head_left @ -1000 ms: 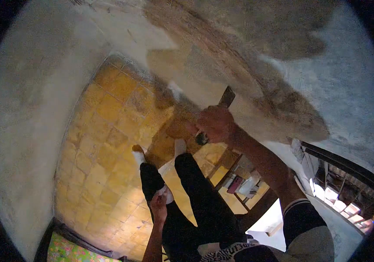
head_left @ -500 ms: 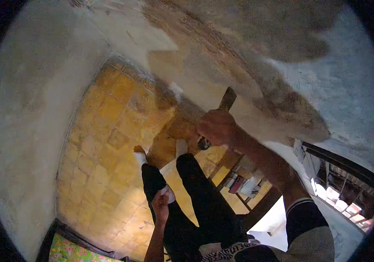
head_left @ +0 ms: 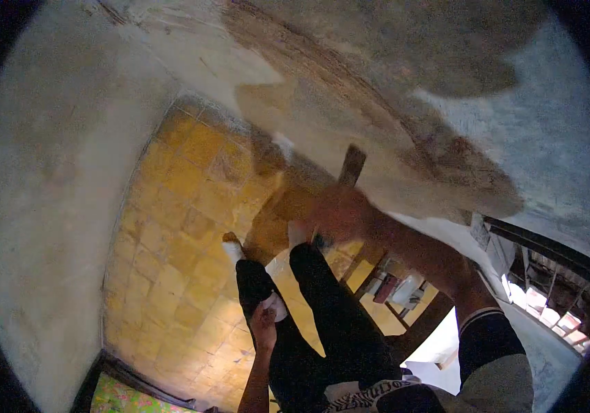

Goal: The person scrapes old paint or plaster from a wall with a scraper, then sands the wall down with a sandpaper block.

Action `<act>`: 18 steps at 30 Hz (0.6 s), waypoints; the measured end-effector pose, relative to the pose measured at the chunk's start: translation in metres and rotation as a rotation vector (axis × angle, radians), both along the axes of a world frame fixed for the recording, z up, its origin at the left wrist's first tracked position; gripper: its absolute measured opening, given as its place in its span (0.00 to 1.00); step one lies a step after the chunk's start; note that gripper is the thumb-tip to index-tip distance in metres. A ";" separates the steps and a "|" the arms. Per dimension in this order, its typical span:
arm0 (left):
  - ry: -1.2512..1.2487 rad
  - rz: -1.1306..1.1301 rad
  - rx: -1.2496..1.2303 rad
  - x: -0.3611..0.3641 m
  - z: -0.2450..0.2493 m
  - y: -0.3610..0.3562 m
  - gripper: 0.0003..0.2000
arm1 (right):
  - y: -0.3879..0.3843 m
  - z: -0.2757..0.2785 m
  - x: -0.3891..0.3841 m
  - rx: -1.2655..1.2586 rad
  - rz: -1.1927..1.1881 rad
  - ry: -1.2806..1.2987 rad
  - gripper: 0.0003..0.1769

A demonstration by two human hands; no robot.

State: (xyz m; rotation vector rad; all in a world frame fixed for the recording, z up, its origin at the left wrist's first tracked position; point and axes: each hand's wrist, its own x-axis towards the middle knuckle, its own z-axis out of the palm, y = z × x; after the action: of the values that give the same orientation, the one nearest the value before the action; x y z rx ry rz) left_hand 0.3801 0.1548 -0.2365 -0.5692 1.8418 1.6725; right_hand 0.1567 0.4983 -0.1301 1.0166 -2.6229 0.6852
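In the head view my right hand (head_left: 346, 215), smeared by motion, is closed around a flat hand tool (head_left: 353, 165). The tool's straight, dark, squared-off end sticks up past the fist, and a dark butt end shows below it. Behind the tool's flat end is the stained wall (head_left: 405, 158), close to it in this view. My left hand (head_left: 264, 327) is low over my thigh, its fingers curled on a small pale, whitish thing (head_left: 275, 307). The fingers hide part of that thing, and I cannot tell what it is.
Yellow floor tiles (head_left: 171, 261) spread under my feet. A plain wall (head_left: 54, 179) rises on the left. At right, a wooden frame with shelves (head_left: 394, 289) holds several small items, near a barred opening (head_left: 549, 296). Flowered fabric (head_left: 126, 398) lies at bottom left.
My right hand and the tool have shifted slightly left and down, and the tool stands more upright. The whole view has swung a little, moving my legs and left hand rightward.
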 end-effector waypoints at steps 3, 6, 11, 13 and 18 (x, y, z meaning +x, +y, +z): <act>0.062 0.042 0.057 0.001 -0.002 0.004 0.11 | 0.008 -0.012 -0.012 -0.017 -0.150 0.017 0.11; 0.025 0.086 0.147 0.000 -0.008 0.003 0.12 | -0.010 0.013 -0.005 0.104 -0.075 -0.187 0.11; 0.046 -0.093 -0.008 -0.015 0.018 0.009 0.13 | 0.018 0.001 -0.012 0.048 -0.339 -0.365 0.08; 0.064 -0.187 -0.156 -0.017 0.021 0.008 0.13 | 0.020 0.001 -0.016 0.039 -0.348 -0.357 0.07; -0.016 -0.177 -0.105 -0.005 0.010 -0.002 0.13 | 0.011 -0.002 -0.004 -0.008 -0.266 -0.297 0.08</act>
State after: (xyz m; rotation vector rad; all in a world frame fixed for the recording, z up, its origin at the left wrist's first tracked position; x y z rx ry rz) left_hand 0.3754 0.1523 -0.2261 -0.4462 1.9179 1.4591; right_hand 0.1530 0.5089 -0.1321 0.5823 -2.9294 0.8351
